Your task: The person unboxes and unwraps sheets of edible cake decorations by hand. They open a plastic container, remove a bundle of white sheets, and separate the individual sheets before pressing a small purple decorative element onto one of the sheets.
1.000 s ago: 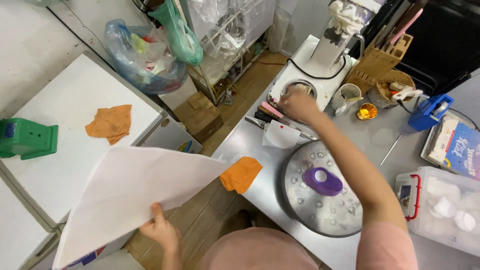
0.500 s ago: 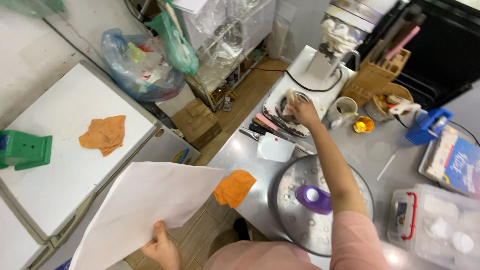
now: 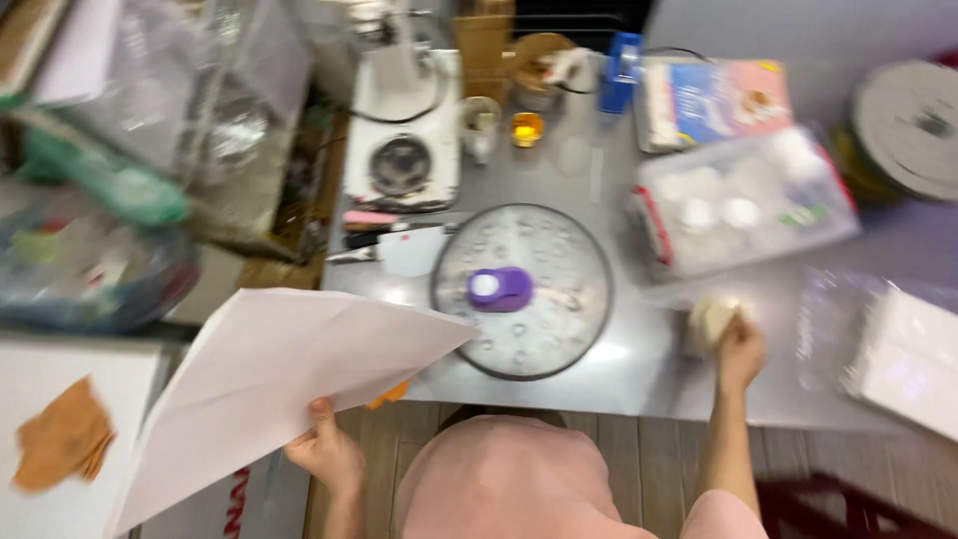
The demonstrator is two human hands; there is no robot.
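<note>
My left hand (image 3: pixel 327 451) grips the near edge of a large white paper sheet (image 3: pixel 269 374) that slopes up over the edge of the steel table (image 3: pixel 639 369). My right hand (image 3: pixel 740 351) rests on the table to the right, closed around a small pale lump (image 3: pixel 711 321); the picture is too blurred to tell what it is. Between the hands lies a round glass lid (image 3: pixel 524 291) with a purple knob (image 3: pixel 498 288).
A clear lidded box with white round pieces (image 3: pixel 743 205) stands behind my right hand. A white scale (image 3: pixel 402 160), cups (image 3: pixel 480 125) and a small dish sit at the back. An orange cloth (image 3: pixel 62 439) lies on the white surface at left. A wrapped white packet (image 3: pixel 913 359) lies at right.
My right hand has pulled back from the scale at the far left to the near right of the table, now closed on a pale lump. The view swung right. The paper stays in my left hand.
</note>
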